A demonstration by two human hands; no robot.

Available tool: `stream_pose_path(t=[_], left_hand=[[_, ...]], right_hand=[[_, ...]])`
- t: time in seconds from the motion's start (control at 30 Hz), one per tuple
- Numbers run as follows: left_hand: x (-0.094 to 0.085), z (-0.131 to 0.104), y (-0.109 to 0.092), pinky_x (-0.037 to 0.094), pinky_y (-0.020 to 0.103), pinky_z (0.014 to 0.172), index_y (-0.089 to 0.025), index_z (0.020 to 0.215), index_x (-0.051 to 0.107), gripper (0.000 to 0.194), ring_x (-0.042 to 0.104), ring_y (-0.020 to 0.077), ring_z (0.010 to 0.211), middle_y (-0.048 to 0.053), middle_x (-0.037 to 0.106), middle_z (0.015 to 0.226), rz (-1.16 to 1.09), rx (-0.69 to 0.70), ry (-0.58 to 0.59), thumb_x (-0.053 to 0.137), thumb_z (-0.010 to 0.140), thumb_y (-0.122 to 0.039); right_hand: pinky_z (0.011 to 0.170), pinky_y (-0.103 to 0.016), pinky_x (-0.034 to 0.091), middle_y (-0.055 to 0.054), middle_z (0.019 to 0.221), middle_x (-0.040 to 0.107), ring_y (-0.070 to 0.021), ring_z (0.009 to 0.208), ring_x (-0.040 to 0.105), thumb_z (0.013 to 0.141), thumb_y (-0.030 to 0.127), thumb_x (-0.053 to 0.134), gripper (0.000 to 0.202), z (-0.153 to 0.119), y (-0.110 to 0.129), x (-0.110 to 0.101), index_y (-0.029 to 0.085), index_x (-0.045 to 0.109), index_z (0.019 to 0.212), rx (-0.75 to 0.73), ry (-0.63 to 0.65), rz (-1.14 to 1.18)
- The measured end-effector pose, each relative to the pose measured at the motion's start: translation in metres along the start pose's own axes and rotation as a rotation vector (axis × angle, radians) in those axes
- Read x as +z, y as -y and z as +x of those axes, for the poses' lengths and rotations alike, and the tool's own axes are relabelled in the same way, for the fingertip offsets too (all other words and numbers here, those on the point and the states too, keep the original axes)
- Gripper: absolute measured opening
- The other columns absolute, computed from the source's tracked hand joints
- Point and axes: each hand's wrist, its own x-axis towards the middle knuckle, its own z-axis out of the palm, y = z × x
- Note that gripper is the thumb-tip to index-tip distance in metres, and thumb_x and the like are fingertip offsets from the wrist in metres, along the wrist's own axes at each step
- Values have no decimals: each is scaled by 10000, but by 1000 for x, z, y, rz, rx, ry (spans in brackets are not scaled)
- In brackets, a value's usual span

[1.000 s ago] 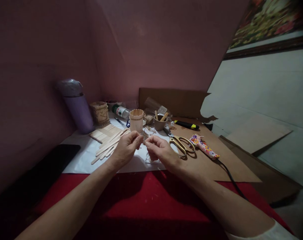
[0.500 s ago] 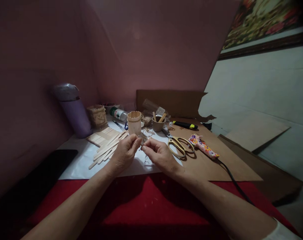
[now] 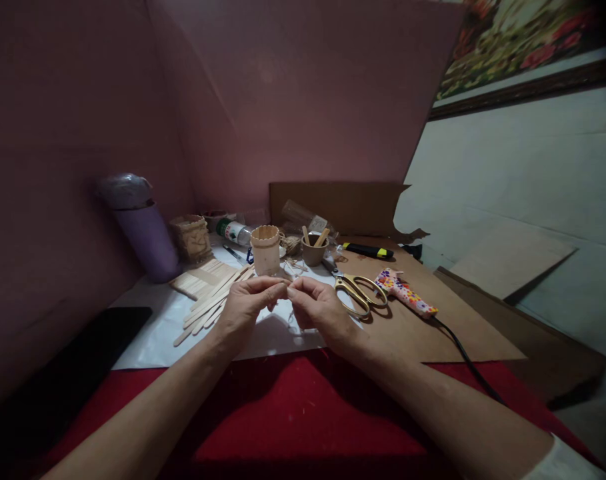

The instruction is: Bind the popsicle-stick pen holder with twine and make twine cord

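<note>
My left hand (image 3: 247, 307) and my right hand (image 3: 320, 310) meet fingertip to fingertip over the white sheet (image 3: 277, 337). Both are closed in a pinch; whatever lies between the fingers is too small or hidden to name. Just behind them stands a pale wooden cup (image 3: 265, 253) with a scalloped rim. Flat wooden craft sticks (image 3: 203, 317) lie fanned out left of my left hand. To the right of my right hand rest gold-handled scissors (image 3: 355, 293). Thin twine (image 3: 295, 268) lies loose behind the fingers.
A flower-patterned glue gun (image 3: 405, 293) with a black cord lies on cardboard (image 3: 453, 333) at right. Behind are a utility knife (image 3: 367, 251), a small pot (image 3: 315, 252) holding sticks, and a plastic bottle (image 3: 235, 232). A purple tumbler (image 3: 147, 240) and a decorated holder (image 3: 193, 239) stand at left.
My fingertips have come together, and the left fingers have straightened across toward the right hand. The view has shifted slightly; the things on the table stay put.
</note>
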Motion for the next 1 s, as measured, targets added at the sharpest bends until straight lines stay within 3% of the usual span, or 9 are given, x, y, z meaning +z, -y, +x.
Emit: stream_pose_path(t=[0.2,0.37,0.43,0.53,0.67,0.83,0.9,1.0], left_hand=[[-1,1,-9,386,208,562,-150,669,617,132,483,76,561,-16,590,623,-202,-22,-70,721,690,-229],[-16,7,-26,472,332,822,-162,653,528,161,606,160,852,30,645,775,-447,16,-181,591,797,-128],[-21,8,-32,484,360,834,-163,641,503,210,604,138,757,14,608,689,-531,31,-194,507,834,-81],[-24,8,-39,496,243,668,-156,585,442,282,475,59,509,-35,463,540,-595,65,-207,444,830,-15],[-23,7,-39,315,163,411,-160,584,416,255,358,43,422,-55,393,512,-482,59,-257,555,783,-84],[-21,6,-30,315,185,442,-148,684,581,225,388,46,435,-62,481,513,-130,51,-394,772,605,-238],[-18,5,-26,305,193,449,-131,686,646,210,402,49,453,-41,534,523,17,61,-361,784,582,-251],[-10,1,-22,367,211,518,-132,760,720,197,494,84,547,5,626,598,141,64,-220,763,618,-262]], right_hand=[[418,-205,269,51,509,495,-56,411,390,781,400,588,255,1,0,-4,168,539,686,54,116,-2],[466,-218,337,12,558,549,-74,467,455,790,437,580,315,10,-2,-17,163,548,637,64,129,-12],[462,-218,336,15,552,546,-76,461,453,788,440,583,316,12,-2,-21,163,546,642,64,123,-4],[459,-216,328,18,547,534,-75,458,449,771,433,603,310,14,1,-25,158,543,638,67,107,-2],[413,-201,234,47,503,466,-54,418,354,737,439,632,315,14,7,-28,161,528,632,67,78,-18],[404,-210,155,74,460,376,-51,405,266,727,418,641,309,14,13,-30,177,492,604,9,29,-109],[415,-215,173,69,483,382,-56,423,274,733,405,633,296,12,14,-29,180,488,608,-7,39,-153],[449,-223,232,51,527,415,-72,470,326,756,402,611,272,9,14,-25,176,516,639,-57,87,-253]])
